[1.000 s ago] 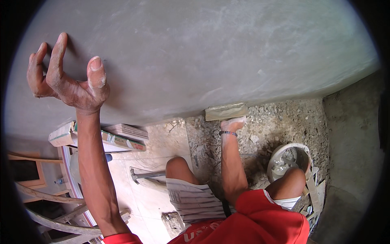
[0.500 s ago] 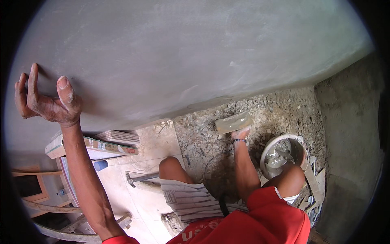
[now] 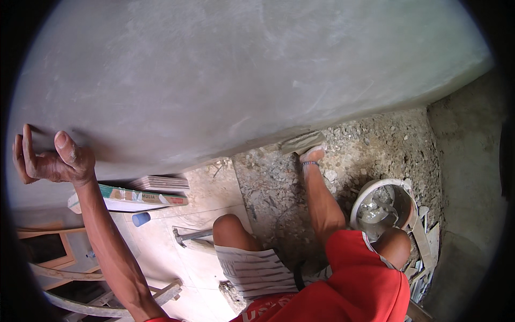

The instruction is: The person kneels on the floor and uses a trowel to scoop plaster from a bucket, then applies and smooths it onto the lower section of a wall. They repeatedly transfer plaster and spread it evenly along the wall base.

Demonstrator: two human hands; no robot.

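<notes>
My right hand (image 3: 313,154) is closed around a plastering trowel (image 3: 302,143), whose flat blade lies against the foot of the grey plastered wall (image 3: 214,70). The hand hides the trowel's handle. On the far left, my left hand (image 3: 59,162) is up at the wall with its fingers spread, and nothing is in it. Some fingertips appear to rest on the wall. Pale dust or plaster marks both hands. Beside my right knee stands a round bucket (image 3: 355,208) with wet grey plaster (image 3: 375,210) inside.
Broken rubble (image 3: 386,145) covers the ground along the wall. A hammer (image 3: 189,235), a blue cylinder (image 3: 141,219) and a long carton (image 3: 134,199) lie on pale floor tiles (image 3: 209,185). Broken tile pieces (image 3: 426,241) sit right of the bucket. A second wall (image 3: 466,145) rises at right.
My right hand has moved the trowel up and slightly left, from above the rubble to the wall's lower edge. My left hand appears lower in view, still spread.
</notes>
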